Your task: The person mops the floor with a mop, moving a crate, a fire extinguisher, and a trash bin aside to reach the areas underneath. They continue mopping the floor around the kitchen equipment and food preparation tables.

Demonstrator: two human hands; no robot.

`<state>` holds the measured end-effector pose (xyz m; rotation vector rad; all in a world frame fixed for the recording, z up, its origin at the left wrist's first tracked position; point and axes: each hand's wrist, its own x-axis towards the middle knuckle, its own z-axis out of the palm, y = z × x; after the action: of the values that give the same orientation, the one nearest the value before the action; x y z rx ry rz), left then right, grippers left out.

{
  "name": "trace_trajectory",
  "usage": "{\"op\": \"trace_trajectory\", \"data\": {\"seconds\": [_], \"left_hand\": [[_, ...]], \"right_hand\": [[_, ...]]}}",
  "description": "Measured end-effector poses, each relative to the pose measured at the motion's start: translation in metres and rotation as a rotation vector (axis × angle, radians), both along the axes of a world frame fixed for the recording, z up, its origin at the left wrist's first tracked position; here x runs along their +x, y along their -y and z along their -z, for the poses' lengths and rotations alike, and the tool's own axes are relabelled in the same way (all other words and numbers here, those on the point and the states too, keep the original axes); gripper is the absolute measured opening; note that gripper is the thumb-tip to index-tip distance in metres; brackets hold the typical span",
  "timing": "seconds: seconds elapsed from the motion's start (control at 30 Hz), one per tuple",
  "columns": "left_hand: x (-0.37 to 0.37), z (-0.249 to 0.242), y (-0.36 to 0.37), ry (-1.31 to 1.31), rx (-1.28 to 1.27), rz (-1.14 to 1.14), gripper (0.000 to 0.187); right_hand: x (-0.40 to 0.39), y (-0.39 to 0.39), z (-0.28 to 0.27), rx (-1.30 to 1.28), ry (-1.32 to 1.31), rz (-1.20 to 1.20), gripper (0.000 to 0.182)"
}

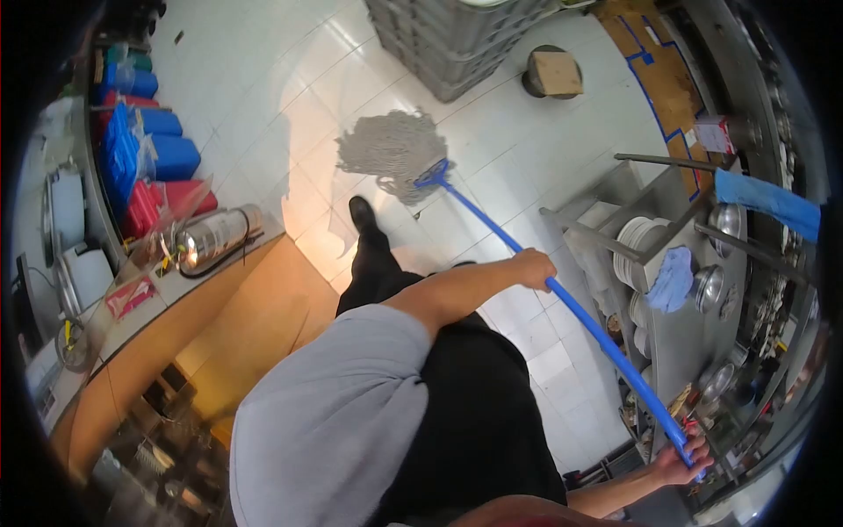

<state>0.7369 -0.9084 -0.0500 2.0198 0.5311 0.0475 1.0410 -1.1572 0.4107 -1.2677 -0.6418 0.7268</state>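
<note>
A mop with a blue handle slants across the view, its grey string head spread flat on the white tiled floor. Partway along the handle, my left hand is closed round it, with the arm stretched across my body. Near the handle's top end at the lower right, my right hand grips it with fingers curled. My black shoe stands just below the mop head.
Grey crates and a round black object with cardboard stand beyond the mop. At right is a metal rack with plates and a blue cloth. Blue and red containers and a metal cylinder are at left.
</note>
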Motion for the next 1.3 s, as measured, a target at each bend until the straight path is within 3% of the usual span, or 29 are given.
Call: {"op": "trace_trajectory", "data": {"seconds": [0.03, 0.07, 0.13, 0.23, 0.3, 0.4, 0.5, 0.6, 0.63, 0.7, 0.8, 0.9, 1.03, 1.1, 1.17, 1.23, 1.3], "left_hand": [[-0.004, 0.006, -0.006, -0.033, -0.018, 0.039, 0.029], [-0.009, 0.012, -0.014, -0.059, -0.03, -0.002, 0.03], [-0.03, 0.018, -0.036, -0.119, -0.053, -0.079, 0.034], [-0.102, 0.025, -0.079, -0.091, 0.003, -0.384, 0.025], [-0.162, 0.032, -0.094, -0.057, 0.076, -0.617, 0.024], [-0.266, 0.043, -0.083, -0.051, 0.178, -0.876, 0.023], [-0.371, 0.064, -0.048, -0.141, 0.184, -0.992, 0.019], [-0.457, 0.092, -0.006, -0.342, 0.093, -1.052, 0.016], [-0.469, 0.101, 0.004, -0.364, 0.181, -1.02, 0.016], [-0.445, 0.089, 0.009, -0.395, 0.089, -1.227, 0.02], [-0.366, 0.049, 0.006, -0.175, 0.306, -1.446, 0.027], [-0.312, 0.07, 0.004, -0.117, 0.296, -1.368, 0.03], [-0.227, 0.042, 0.005, 0.009, 0.363, -1.164, 0.029], [-0.181, 0.033, 0.01, 0.131, 0.279, -1.108, 0.028], [-0.145, 0.0, 0.007, 0.071, 0.025, -0.858, 0.028], [-0.106, -0.009, 0.014, 0.031, 0.206, -0.629, 0.03], [-0.066, -0.005, 0.013, 0.054, 0.116, -0.373, 0.026]], "right_hand": [[-0.001, -0.009, -0.006, 0.009, -0.029, -0.067, 0.049], [-0.001, -0.022, -0.002, -0.015, -0.011, 0.017, 0.048], [0.002, -0.072, 0.002, 0.035, -0.072, -0.146, 0.046], [-0.026, -0.181, 0.018, 0.084, -0.089, -0.428, 0.042], [-0.059, -0.254, 0.031, 0.068, -0.002, -0.38, 0.043], [-0.149, -0.34, 0.06, -0.044, -0.051, -0.539, 0.046], [-0.252, -0.372, 0.114, -0.04, -0.102, -0.72, 0.048], [-0.326, -0.356, 0.169, -0.065, -0.252, -0.764, 0.05], [-0.335, -0.35, 0.177, -0.059, -0.285, -0.792, 0.051], [-0.336, -0.346, 0.176, -0.063, -0.223, -0.765, 0.051], [-0.302, -0.319, 0.165, -0.054, -0.212, -0.658, 0.051], [-0.245, -0.28, 0.142, -0.021, -0.143, -0.62, 0.051], [-0.176, -0.188, 0.106, 0.034, -0.022, -0.474, 0.051], [-0.153, -0.141, 0.081, 0.046, 0.048, -0.399, 0.051], [-0.132, -0.093, 0.057, 0.028, 0.099, -0.279, 0.05], [-0.121, -0.055, 0.027, 0.033, 0.095, -0.17, 0.05], [-0.108, -0.028, 0.005, 0.025, 0.086, -0.065, 0.048]]}}
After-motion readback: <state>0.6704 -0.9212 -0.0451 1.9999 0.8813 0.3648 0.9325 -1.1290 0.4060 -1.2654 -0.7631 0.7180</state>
